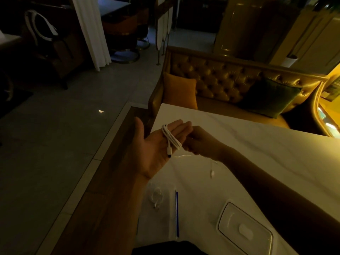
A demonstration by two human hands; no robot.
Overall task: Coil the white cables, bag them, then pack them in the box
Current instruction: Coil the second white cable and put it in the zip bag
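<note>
The room was dim, with a warm yellow light on the right side. A white table (257, 153) with faint grey marble lines filled the lower right. Behind it stood a gold sofa (220, 78) with buttons pressed into its back. An orange cushion (179, 92) sat at its left end and a dark green cushion (272, 98) at its right end. The floor (55, 135) was grey tile, with a strip of brown wood running along the table's left edge. A white curtain (90, 32) hung down at the far left, and dark chairs stood beyond it.

The left hand (156, 146) was held out flat and wide, palm up, over the table's corner. A white cable (171, 138) was wound in several loops around its fingers, and one plug end hung down across the palm. The right hand (200, 141) was pinched shut on the loose part of that cable, just beside the left fingertips. The other plug end dangled below the right wrist.

Near the person lay a clear bag (161, 208) with a blue strip along one side (a second coiled cable was inside it). Just to its right lay a clear box lid (244, 227), flat on the table
</note>
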